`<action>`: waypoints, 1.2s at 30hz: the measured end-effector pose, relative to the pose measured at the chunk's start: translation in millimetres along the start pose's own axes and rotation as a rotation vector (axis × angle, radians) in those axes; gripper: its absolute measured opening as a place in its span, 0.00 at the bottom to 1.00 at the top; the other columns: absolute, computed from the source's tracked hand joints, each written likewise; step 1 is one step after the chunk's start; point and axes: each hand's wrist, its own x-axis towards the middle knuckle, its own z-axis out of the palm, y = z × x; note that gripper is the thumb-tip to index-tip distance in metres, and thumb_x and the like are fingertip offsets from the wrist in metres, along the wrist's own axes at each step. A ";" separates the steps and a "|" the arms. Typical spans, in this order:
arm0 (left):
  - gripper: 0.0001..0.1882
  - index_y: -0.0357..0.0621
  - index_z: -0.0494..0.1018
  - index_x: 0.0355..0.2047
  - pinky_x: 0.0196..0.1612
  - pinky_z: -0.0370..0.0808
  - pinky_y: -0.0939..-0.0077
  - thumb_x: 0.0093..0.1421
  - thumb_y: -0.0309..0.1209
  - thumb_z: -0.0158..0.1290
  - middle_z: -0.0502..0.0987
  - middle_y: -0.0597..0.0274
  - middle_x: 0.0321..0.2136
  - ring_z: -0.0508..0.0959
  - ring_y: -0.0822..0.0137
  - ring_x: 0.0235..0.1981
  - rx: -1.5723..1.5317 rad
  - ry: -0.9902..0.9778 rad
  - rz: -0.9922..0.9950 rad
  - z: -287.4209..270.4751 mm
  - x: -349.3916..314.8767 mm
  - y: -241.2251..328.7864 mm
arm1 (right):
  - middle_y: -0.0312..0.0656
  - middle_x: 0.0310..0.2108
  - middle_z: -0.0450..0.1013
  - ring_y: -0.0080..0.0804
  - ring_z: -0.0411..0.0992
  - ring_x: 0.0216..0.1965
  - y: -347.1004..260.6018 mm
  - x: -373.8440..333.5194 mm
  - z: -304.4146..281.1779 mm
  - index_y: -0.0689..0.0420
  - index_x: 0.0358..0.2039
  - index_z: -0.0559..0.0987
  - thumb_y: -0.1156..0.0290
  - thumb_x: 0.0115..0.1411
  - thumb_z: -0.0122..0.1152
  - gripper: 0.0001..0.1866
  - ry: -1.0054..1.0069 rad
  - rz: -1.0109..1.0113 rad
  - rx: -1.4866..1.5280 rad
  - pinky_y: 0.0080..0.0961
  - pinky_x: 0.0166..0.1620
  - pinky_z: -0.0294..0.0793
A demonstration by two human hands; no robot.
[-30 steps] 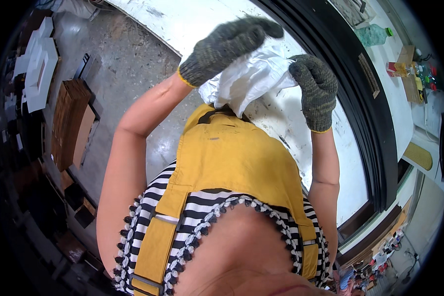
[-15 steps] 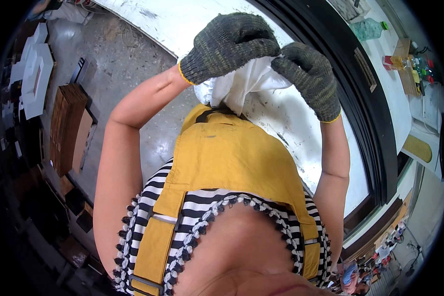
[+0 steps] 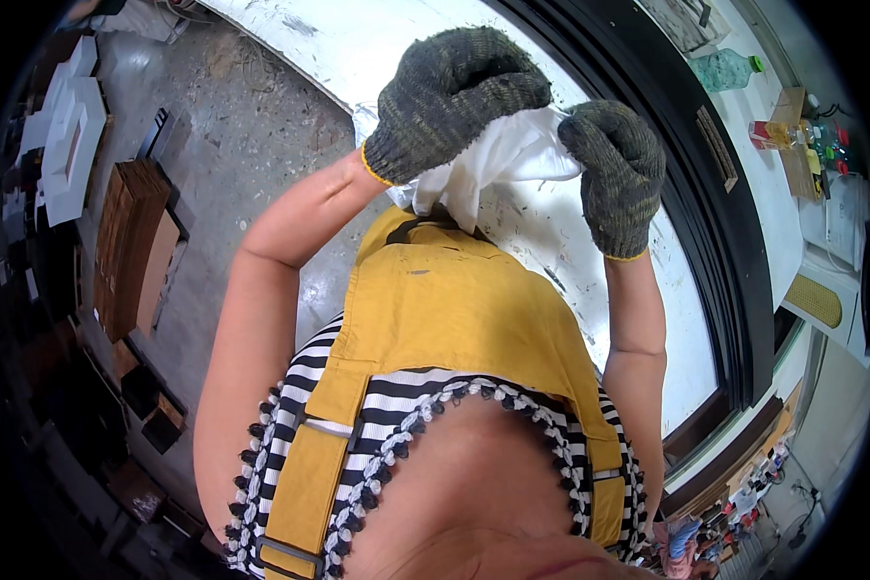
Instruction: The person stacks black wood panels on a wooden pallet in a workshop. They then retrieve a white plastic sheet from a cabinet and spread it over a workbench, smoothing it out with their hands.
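Between my hands hangs a thin, crumpled white cloth or sheet, held up by its upper edge above the white worktable. My left hand, in a dark grey-green knit glove with yellow trim, is closed on the left part of that edge. The matching glove on my right hand is closed too, pinching the right corner of the white cloth. A short span of the edge stretches between the two hands. The lower end of the cloth falls toward my yellow apron, and the fingertips are partly hidden by the gloves.
A long black frame lies along the table's right side. Beyond it are a green plastic bottle and a cardboard box with small bottles. On the floor at left stands a stack of brown boards.
My right hand has moved slightly down and outward, widening the gap to the left hand. The white cloth's upper edge now shows stretched between them.
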 end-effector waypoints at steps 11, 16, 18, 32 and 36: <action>0.12 0.39 0.77 0.42 0.43 0.74 0.75 0.59 0.29 0.54 0.79 0.58 0.39 0.78 0.68 0.38 -0.201 -0.169 -0.120 5.9 15.6 -22.1 | 0.39 0.37 0.76 0.23 0.73 0.35 23.2 6.6 2.0 0.61 0.38 0.80 0.72 0.59 0.59 0.09 -0.002 -0.175 -0.137 0.22 0.38 0.74; 0.14 0.39 0.75 0.46 0.48 0.73 0.72 0.58 0.25 0.52 0.77 0.55 0.43 0.77 0.61 0.43 -0.154 -0.214 -0.236 8.7 17.9 -13.0 | 0.40 0.37 0.76 0.27 0.74 0.38 12.3 12.3 5.0 0.61 0.37 0.81 0.75 0.58 0.58 0.08 -0.055 -0.031 -0.063 0.23 0.40 0.74; 0.10 0.37 0.74 0.41 0.49 0.70 0.76 0.61 0.28 0.51 0.76 0.61 0.39 0.74 0.69 0.42 -0.255 -0.134 -0.242 13.2 12.0 -9.7 | 0.39 0.37 0.77 0.29 0.75 0.39 26.7 19.7 0.8 0.59 0.37 0.81 0.76 0.56 0.58 0.08 -0.066 -0.382 -0.145 0.24 0.41 0.75; 0.12 0.36 0.72 0.45 0.49 0.71 0.75 0.63 0.26 0.48 0.76 0.60 0.40 0.74 0.70 0.43 -0.108 -0.179 -0.201 14.9 -5.2 -2.7 | 0.43 0.45 0.75 0.37 0.74 0.46 57.7 -15.3 7.3 0.55 0.46 0.77 0.73 0.49 0.69 0.22 -0.056 -0.228 -0.631 0.30 0.51 0.73; 0.09 0.36 0.73 0.42 0.45 0.73 0.76 0.61 0.23 0.50 0.77 0.60 0.37 0.76 0.70 0.40 -0.330 -0.118 -0.178 17.3 3.5 -5.6 | 0.42 0.43 0.76 0.37 0.75 0.43 41.4 -9.0 4.2 0.57 0.45 0.77 0.72 0.50 0.68 0.20 -0.007 -0.434 -0.442 0.27 0.47 0.75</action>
